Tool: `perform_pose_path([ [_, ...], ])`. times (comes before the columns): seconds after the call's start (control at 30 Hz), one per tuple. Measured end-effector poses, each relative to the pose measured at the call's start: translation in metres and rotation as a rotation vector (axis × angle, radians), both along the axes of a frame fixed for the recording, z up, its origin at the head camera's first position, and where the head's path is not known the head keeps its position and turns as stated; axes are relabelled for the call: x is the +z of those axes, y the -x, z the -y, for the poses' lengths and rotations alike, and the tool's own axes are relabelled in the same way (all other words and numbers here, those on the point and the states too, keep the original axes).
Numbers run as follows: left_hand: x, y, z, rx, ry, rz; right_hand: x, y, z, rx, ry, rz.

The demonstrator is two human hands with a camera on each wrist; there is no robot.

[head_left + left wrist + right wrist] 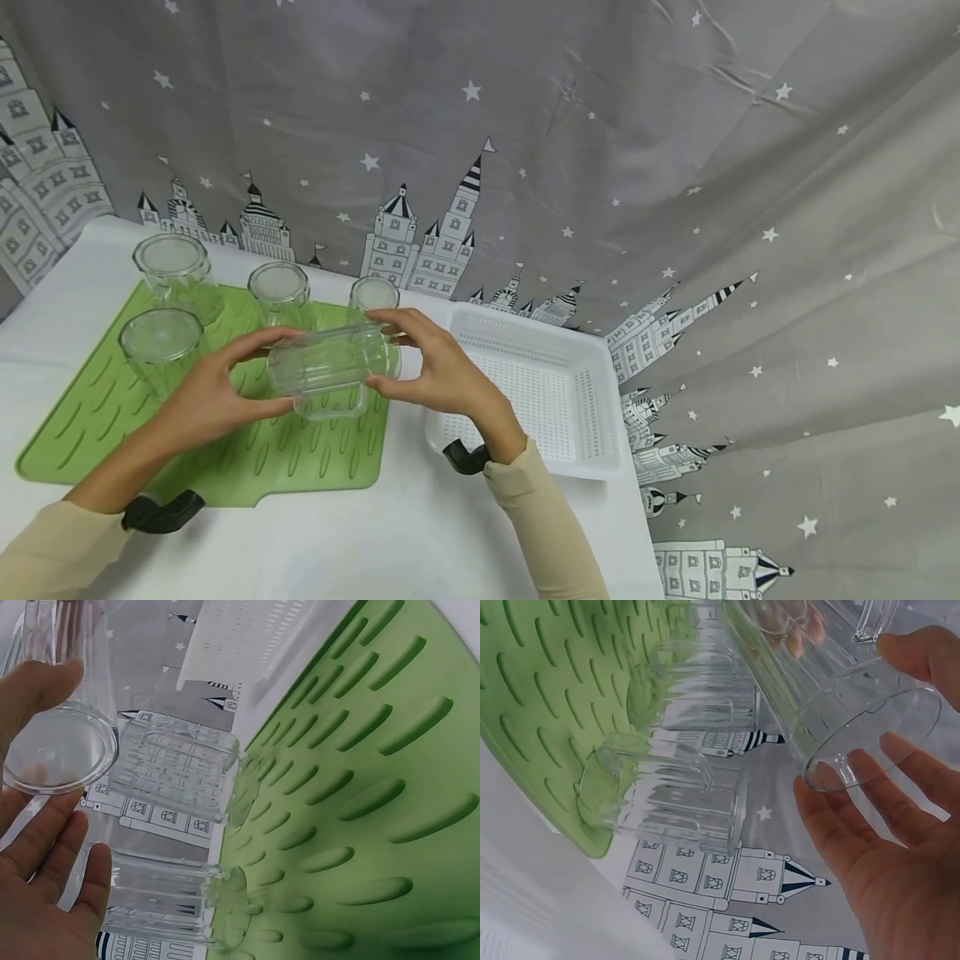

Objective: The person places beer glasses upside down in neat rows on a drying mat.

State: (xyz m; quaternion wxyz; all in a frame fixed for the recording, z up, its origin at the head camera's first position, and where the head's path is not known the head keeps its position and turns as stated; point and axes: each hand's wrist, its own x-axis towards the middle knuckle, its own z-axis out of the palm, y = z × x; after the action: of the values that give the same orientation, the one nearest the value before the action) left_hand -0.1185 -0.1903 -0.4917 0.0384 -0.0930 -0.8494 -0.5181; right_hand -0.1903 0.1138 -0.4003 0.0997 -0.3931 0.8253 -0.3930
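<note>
A clear glass mug lies sideways in the air above a green drying mat, its handle pointing toward the person. My left hand grips the base end, thumb on one side and fingers on the other, as the left wrist view shows on the mug. At the rim end my right hand holds the same mug, with fingertips at the edge of the mouth. Several other clear mugs stand on the mat, among them one at the back left and one behind the right hand.
To the right of the mat sits a white perforated basket. A white cloth covers the table. Behind it hangs a grey curtain printed with castles and stars.
</note>
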Motion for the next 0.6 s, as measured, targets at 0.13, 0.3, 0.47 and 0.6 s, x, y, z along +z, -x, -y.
perform_pose_path([
  [0.13,0.003,-0.001,0.002,0.014,-0.009,0.009,-0.003,0.001,0.0,0.015,0.022,0.026],
  [0.3,0.006,-0.002,0.006,0.013,-0.009,0.027,-0.005,0.0,-0.002,0.028,0.045,0.061],
  [0.47,0.01,-0.003,0.009,-0.004,-0.015,0.044,-0.009,-0.001,-0.003,0.027,0.059,0.105],
  [0.6,0.014,-0.004,0.01,-0.012,-0.032,0.056,-0.011,-0.002,-0.005,0.022,0.065,0.13],
])
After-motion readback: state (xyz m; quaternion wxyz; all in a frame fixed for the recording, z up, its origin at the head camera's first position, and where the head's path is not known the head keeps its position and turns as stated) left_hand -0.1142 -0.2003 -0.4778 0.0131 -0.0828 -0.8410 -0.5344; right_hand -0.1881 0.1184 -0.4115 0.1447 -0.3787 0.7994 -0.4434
